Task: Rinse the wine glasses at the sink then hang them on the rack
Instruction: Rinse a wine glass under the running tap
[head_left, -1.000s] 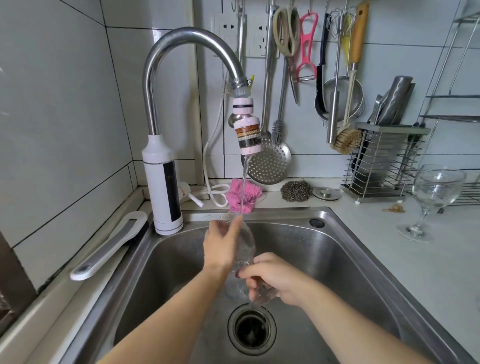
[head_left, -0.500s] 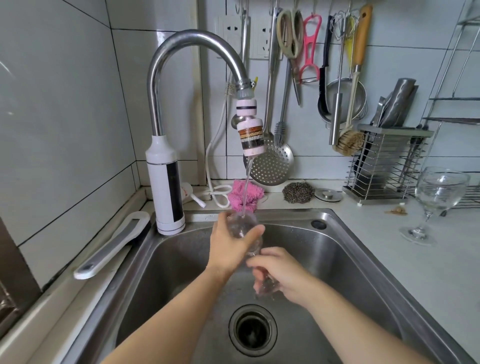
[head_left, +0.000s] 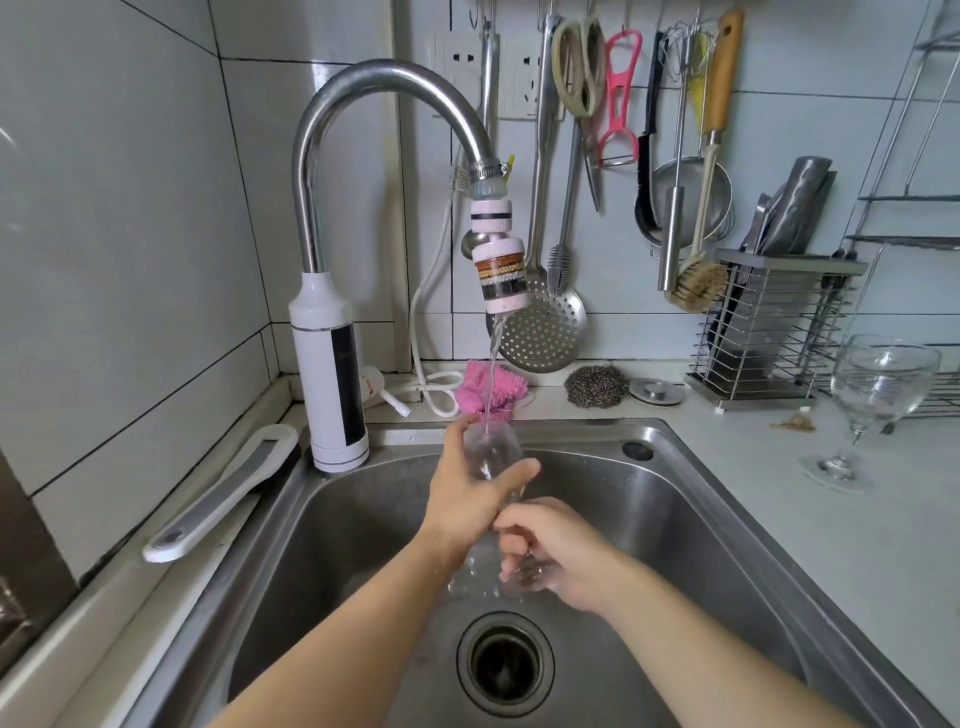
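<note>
I hold the wine glass over the middle of the sink, roughly upright, its mouth turned up under the thin stream from the tap. My left hand wraps the bowl, thumb across the front. My right hand is curled round the foot and the lower stem.

The glass is light, stiff and thin-walled, and I judge it brittle, so it should want a firm hold but no squeeze. Wet, it will be slippery, and the steel basin below is hard; a slip here would likely chip the rim or snap the stem. The stem is probably the weakest part, so I would not twist the bowl against the foot. The bowl gives the widest, surest hold while rinsing. For tipping the water out and for hanging, the stem just above the foot looks like the better place.

A second glass stands upright on the table, well apart, near the right edge.
</note>
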